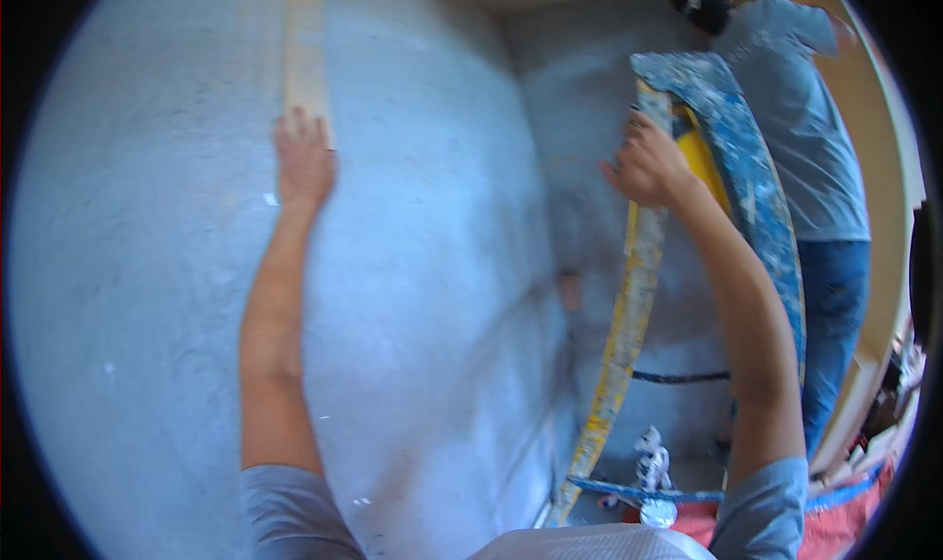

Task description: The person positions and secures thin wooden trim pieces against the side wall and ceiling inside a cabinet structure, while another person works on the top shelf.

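Note:
My left hand lies against the grey-blue plastered wall, fingers spread and pointing up. Its fingertips touch the lower end of a long, pale wooden strip that runs up the wall. To the right, my right hand is raised at the upper part of a stepladder with a worn yellow side rail. Its fingers curl over that rail, while the thumb sticks out to the left. Blur and the hand itself hide the exact grip.
Beyond the ladder's paint-splashed blue part, another person in a grey shirt and jeans faces the wall. Low by the ladder's blue crossbar are a whitish wrapped object and red cloth. A wall corner runs down mid-view.

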Available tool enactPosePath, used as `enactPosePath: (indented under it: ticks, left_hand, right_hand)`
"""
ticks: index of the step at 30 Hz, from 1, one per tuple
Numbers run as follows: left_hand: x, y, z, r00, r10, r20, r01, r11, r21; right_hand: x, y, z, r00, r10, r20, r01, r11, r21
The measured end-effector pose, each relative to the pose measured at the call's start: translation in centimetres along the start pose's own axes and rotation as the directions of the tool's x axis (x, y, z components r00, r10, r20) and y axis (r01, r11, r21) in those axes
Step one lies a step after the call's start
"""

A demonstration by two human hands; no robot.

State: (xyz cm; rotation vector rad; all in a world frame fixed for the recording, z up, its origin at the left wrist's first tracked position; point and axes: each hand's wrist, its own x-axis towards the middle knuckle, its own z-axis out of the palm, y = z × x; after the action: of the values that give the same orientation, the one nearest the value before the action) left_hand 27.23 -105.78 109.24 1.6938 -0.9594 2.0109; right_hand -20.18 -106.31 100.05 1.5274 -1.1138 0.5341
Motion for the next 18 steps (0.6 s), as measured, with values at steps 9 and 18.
enactPosePath:
  ticks: [9,18]
  left_hand:
    - [-0.3,0.6,1.5,0.993,-0.021,-0.117,0.005,0.990,-0.141]
    - [0.1,0.6,-1.3,0.979,-0.108,0.175,0.107,0.994,0.018]
  right_hand:
    - [0.0,1.5,3.2,0.957,-0.135,-0.256,0.144,0.989,0.017]
    - [0.5,0.0,1.0,0.994,-0.086,-0.062,0.087,0.996,0.015]
